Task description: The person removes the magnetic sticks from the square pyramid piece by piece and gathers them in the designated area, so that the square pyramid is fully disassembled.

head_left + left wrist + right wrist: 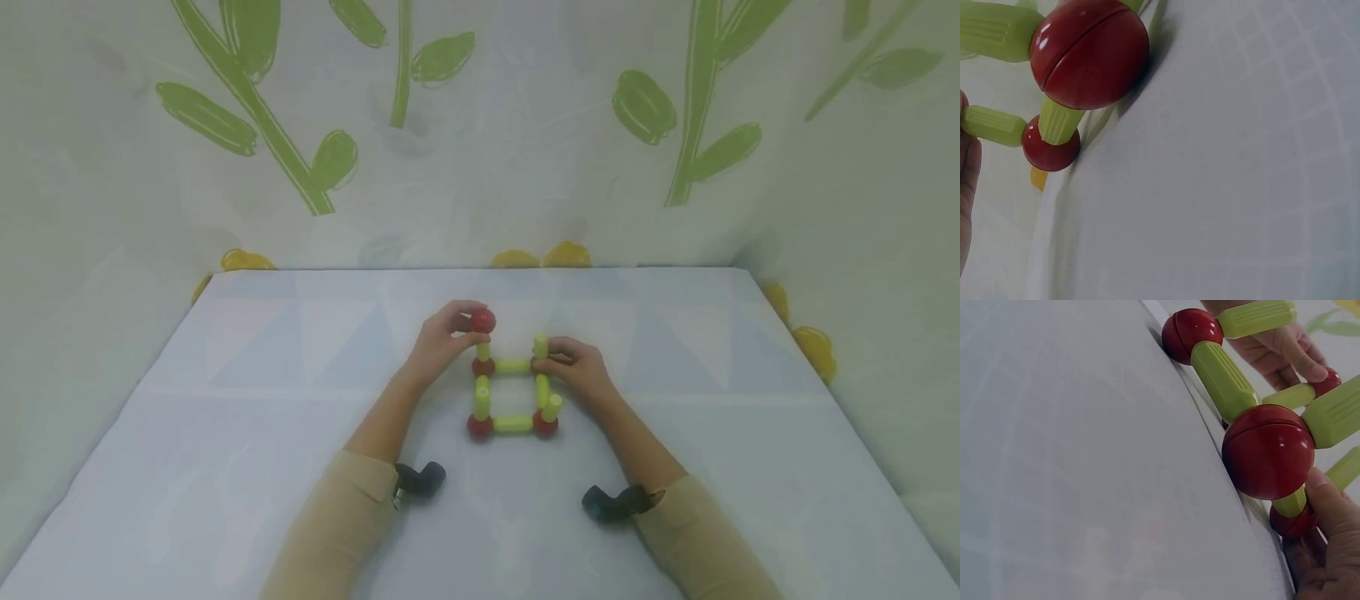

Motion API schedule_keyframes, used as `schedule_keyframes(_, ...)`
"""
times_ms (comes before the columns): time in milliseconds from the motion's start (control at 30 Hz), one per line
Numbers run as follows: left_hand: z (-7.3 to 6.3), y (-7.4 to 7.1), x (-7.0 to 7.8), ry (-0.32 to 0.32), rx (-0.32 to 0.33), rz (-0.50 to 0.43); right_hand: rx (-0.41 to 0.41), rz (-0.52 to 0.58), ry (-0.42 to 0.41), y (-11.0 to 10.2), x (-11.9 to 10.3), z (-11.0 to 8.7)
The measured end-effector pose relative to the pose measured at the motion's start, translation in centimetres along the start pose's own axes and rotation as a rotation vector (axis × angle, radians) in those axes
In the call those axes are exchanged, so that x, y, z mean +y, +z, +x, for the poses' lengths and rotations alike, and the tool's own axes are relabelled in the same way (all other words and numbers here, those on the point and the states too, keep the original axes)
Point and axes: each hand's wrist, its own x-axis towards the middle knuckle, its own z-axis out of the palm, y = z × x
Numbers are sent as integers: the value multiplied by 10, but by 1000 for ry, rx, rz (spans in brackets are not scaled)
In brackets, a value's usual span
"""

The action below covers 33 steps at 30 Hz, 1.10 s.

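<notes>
The left hand [438, 342] pinches 1 glossy red plastic ball [483, 320] between thumb and fingertips, holding it on top of an upright yellow-green ribbed plastic rod [483, 350] just beneath its fingers. The right hand [577, 371] has its fingers curled round the far right corner of the square frame of rods and balls [513, 395], which lies on the pale blue tabletop [300, 433] between the 2 hands. In the head view 4 red balls can be counted for sure: the pinched one, 1 directly below it at the far left corner [482, 366], and 2 at the near corners [480, 427] [545, 424]. The ball at the far right corner is hidden by the right hand's fingers. About 8 yellow-green rods show: 4 lying flat as the sides of the square and 4 standing up, though those beside the right hand overlap and are hard to separate. The left wrist view shows only 2 balls and parts of 3 rods, cut off by the picture edge. A dark wrist camera mount [420, 479] sits at each tan sleeve [337, 525].
</notes>
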Motion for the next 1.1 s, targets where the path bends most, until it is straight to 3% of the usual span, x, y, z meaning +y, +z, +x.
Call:
schedule_keyframes(267, 5, 1, -4, -23, 18, 42, -3, -5, -4, 0, 1, 1)
schedule_keyframes(600, 9, 4, -6, -3, 66, 84, -12, -21, 11, -1, 3, 2)
schedule_keyframes(867, 15, 1, -3, 129, 135, 64, 0, 6, 17, -2, 0, 1)
schedule_keyframes(1100, 17, -5, -14, 26, 127, 64, 34, -3, 33, -1, 0, -1)
